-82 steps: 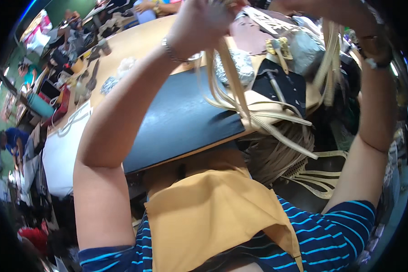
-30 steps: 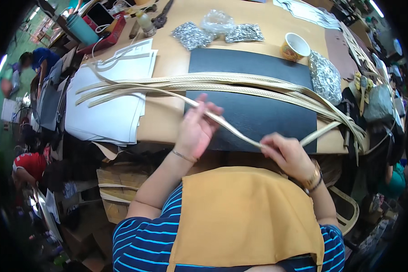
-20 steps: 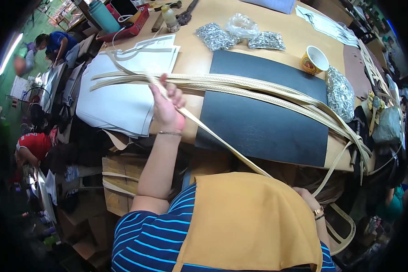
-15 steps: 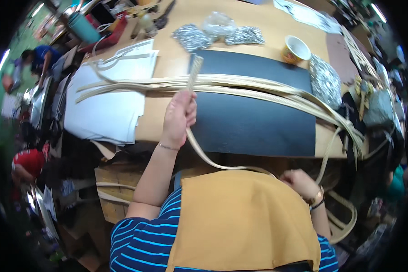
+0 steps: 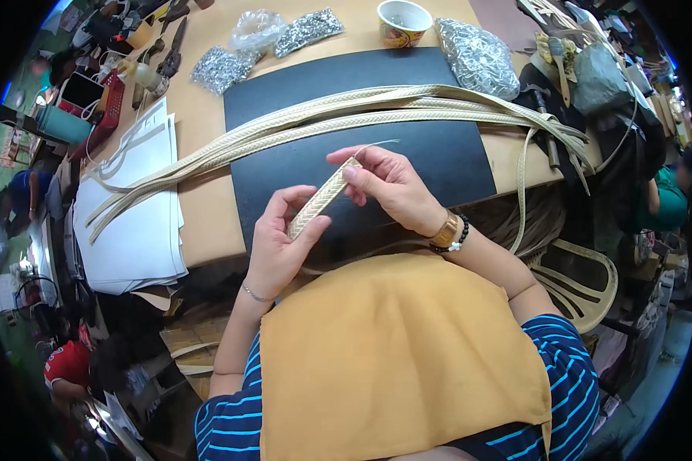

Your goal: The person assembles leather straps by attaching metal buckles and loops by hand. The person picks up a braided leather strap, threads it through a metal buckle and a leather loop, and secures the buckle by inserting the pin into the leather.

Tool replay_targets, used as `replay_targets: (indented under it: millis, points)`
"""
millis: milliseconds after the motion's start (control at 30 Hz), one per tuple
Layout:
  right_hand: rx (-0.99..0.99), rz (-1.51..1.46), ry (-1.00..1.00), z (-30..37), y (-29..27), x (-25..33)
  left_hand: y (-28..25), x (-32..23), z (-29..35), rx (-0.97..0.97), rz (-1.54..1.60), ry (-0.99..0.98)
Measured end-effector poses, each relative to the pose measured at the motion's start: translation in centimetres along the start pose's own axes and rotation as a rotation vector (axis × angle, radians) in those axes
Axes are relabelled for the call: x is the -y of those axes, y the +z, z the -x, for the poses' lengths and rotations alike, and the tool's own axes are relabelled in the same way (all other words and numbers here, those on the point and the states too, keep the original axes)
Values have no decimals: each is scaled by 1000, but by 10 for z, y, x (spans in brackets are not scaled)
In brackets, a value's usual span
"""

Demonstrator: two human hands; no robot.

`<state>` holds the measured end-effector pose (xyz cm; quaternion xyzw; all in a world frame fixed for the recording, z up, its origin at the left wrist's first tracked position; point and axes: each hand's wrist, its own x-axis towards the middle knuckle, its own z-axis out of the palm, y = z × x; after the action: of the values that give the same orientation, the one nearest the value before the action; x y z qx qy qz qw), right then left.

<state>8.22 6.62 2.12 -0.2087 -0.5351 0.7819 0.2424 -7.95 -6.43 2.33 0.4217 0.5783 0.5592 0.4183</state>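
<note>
"What is at the left of the tabletop (image 5: 205,223)?"

"A stack of white paper (image 5: 131,257), with one end of a bundle of braided strips (image 5: 377,117) lying across it. The bundle runs right, over a black mat (image 5: 430,161)."

"Condition of the left hand (image 5: 278,240)?"

"Fingers curled around the lower visible part of a single braided strip (image 5: 321,200), held tilted over the mat, nearer the person than the bundle."

"And the right hand (image 5: 396,190)?"

"Thumb and fingers pinching the strip's upper end. A thin thread (image 5: 380,143) sticks out there."

"Further right?"

"A cup (image 5: 404,34) beside a clear bag of silvery pieces (image 5: 477,60), then a hammer (image 5: 552,150), its handle crossed by the bundle."
</note>
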Motion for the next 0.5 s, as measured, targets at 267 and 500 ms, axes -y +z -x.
replay_targets:
  millis: [267,500]
  points:
    - [-36,43,10,6,-9,-7,-17,7,-7,139,47,-210]
    - [-105,-53,119,4,-9,-11,-19,5,-10,208,241,-358]
